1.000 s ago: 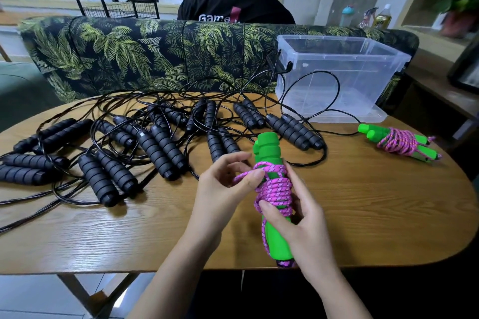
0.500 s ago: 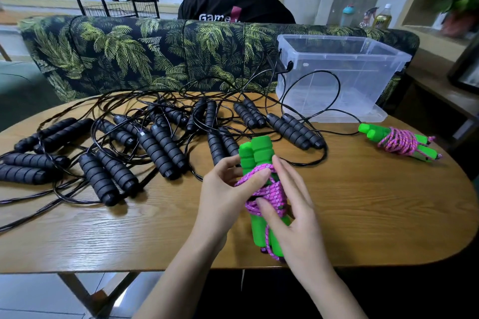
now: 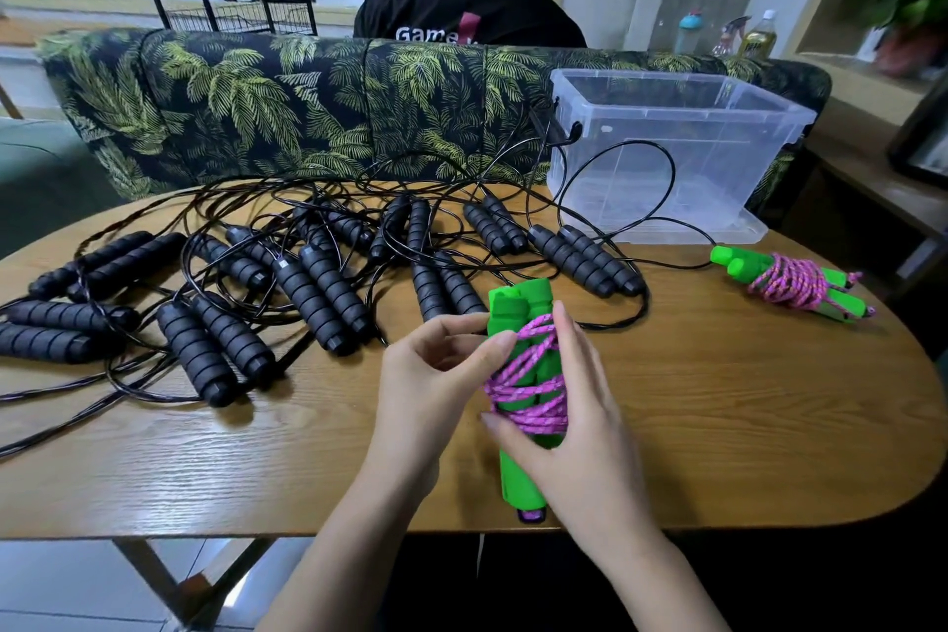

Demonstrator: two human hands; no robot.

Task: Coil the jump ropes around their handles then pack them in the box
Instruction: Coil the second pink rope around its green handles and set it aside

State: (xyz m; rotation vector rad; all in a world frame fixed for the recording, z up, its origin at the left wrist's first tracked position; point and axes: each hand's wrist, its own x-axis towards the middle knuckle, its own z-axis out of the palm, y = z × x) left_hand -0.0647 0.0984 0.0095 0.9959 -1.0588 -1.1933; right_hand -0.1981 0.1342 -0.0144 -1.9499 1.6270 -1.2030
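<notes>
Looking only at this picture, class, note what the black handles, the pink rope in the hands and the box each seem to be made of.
Black handles: probably foam, matte, with ribbed rings.
Pink rope: likely braided textile cord, with a speckled weave showing.
Box: clear rigid plastic, glossy, with see-through walls.

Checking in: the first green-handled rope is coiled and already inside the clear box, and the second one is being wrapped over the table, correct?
Not quite. The head view shows the coiled first rope lying on the table, outside the clear box, not inside it. The second rope is indeed being wrapped over the table.
</notes>
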